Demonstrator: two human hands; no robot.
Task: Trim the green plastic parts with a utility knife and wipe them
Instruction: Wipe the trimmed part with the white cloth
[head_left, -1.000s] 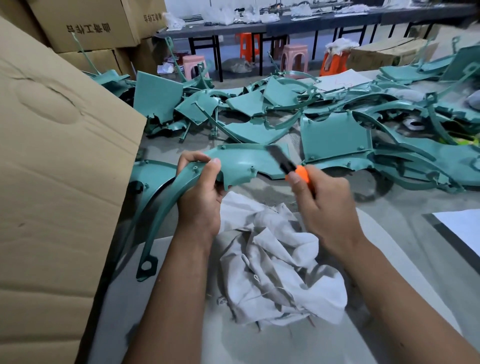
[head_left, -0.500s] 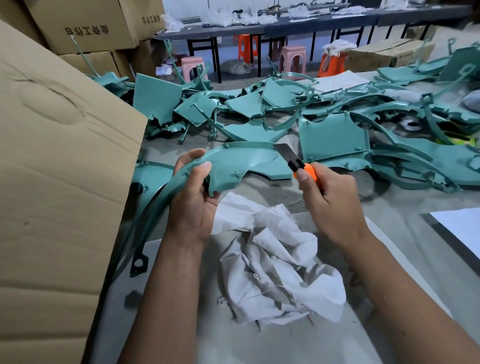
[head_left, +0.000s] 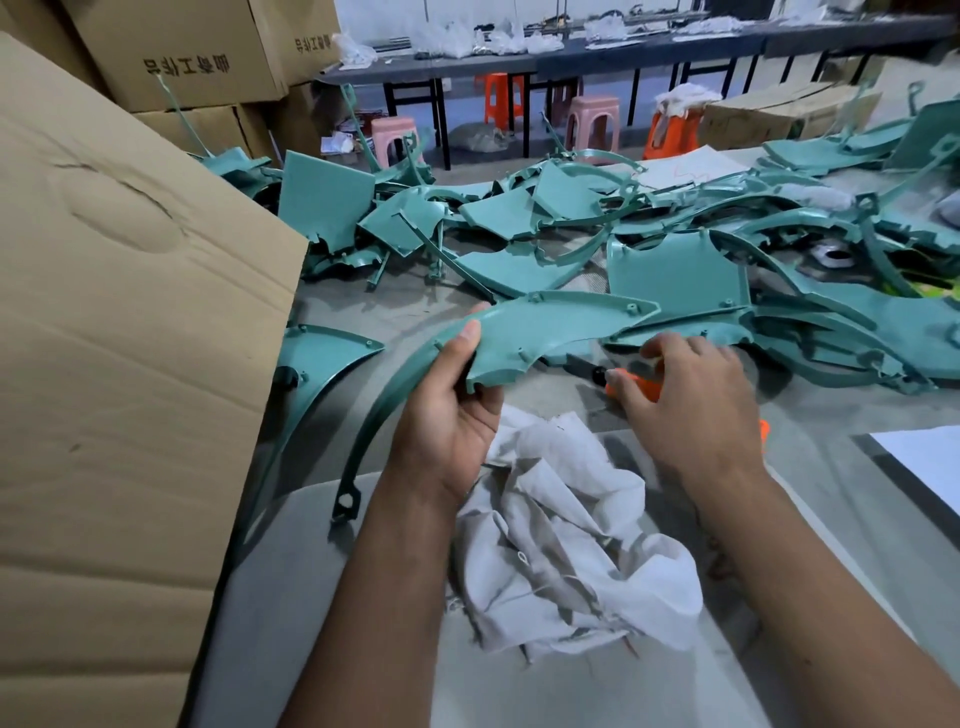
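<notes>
My left hand (head_left: 447, 400) grips a long curved green plastic part (head_left: 540, 327) at its wide end, thumb on top, and holds it above the table. Its thin arm sweeps down left to an eyelet tab (head_left: 347, 503). My right hand (head_left: 691, 405) is low over the table just right of the part, palm down, with the orange utility knife (head_left: 636, 383) under it. The thumb lies on the handle and the dark blade (head_left: 582, 370) points left under the part's edge. A crumpled white rag (head_left: 566, 535) lies between my forearms.
A heap of green plastic parts (head_left: 675, 270) covers the table ahead and to the right. A big cardboard flap (head_left: 130, 338) stands at the left, with another green part (head_left: 322, 358) beside it. White sheet (head_left: 924, 462) at right; boxes and stools behind.
My right hand has dropped from the part's right tip down to the table with the knife, blade now lying flat. My left hand has lifted and levelled the green part.
</notes>
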